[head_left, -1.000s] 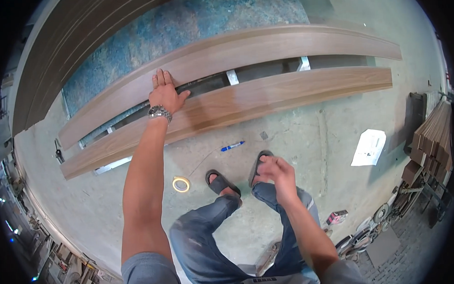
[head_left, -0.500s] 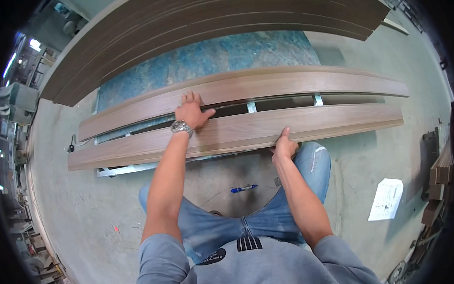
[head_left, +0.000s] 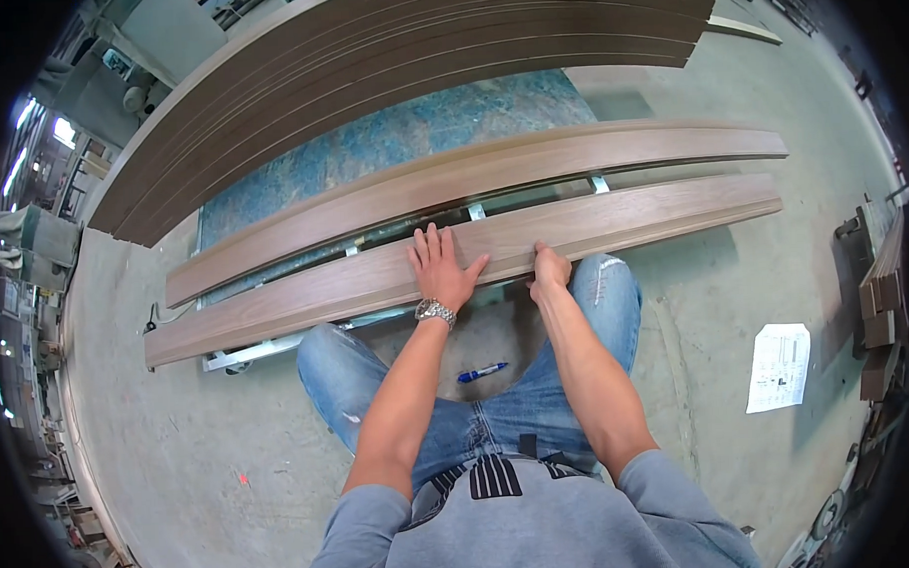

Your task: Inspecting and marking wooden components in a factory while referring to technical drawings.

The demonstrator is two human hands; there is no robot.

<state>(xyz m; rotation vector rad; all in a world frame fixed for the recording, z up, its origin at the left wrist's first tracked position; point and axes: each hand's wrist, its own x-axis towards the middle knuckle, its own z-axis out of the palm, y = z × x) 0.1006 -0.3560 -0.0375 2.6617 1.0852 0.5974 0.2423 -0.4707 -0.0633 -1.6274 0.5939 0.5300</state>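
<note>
Left hand flat, fingers spread, on near wood plank; right hand clenched on plank's near edge.

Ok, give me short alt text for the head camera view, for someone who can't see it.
Seen from above, a crouching person presses the left hand flat on the nearer of two long wood-grain boards on a concrete floor, while the right hand grips its near edge. A blue pen lies between the knees, a printed sheet to the right.
</note>
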